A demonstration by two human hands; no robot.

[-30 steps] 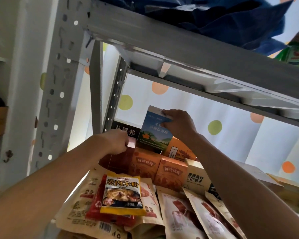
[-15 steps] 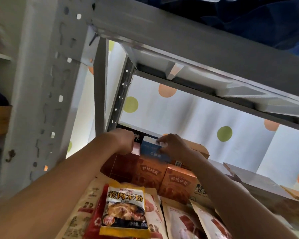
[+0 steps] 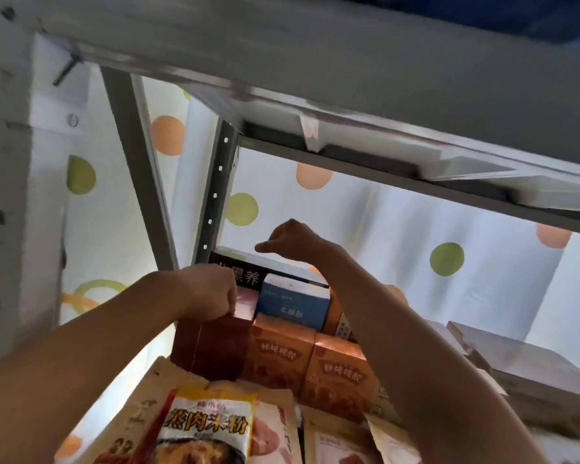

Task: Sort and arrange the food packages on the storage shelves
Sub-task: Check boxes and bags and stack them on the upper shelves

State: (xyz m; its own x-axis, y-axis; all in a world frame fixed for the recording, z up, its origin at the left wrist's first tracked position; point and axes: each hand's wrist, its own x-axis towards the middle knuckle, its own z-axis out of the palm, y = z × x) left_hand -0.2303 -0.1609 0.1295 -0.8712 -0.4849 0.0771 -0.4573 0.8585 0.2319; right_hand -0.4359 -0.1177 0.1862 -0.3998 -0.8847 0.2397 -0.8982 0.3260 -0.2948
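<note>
A blue box (image 3: pixel 293 304) stands in the back row, wedged between a black box (image 3: pixel 240 274) with white characters and the orange boxes (image 3: pixel 282 354) in front. My right hand (image 3: pixel 292 241) hovers just above the black box with its fingers loosely curled and holds nothing. My left hand (image 3: pixel 211 293) grips the top edge of a dark red box (image 3: pixel 211 348) at the left end of the row. A second orange box (image 3: pixel 339 375) stands to the right of the first, partly behind my right forearm.
A yellow pouch (image 3: pixel 208 426) lies on brown and pink pouches at the shelf front. Grey flat boxes (image 3: pixel 516 363) lie at the right. The grey upper shelf beam (image 3: pixel 349 78) hangs close overhead, and a perforated upright (image 3: pixel 215 195) stands at the back left before a dotted curtain.
My right hand lowered the blue box into the back row, let go of it and rose above the black box. The left hand stayed on the dark red box.
</note>
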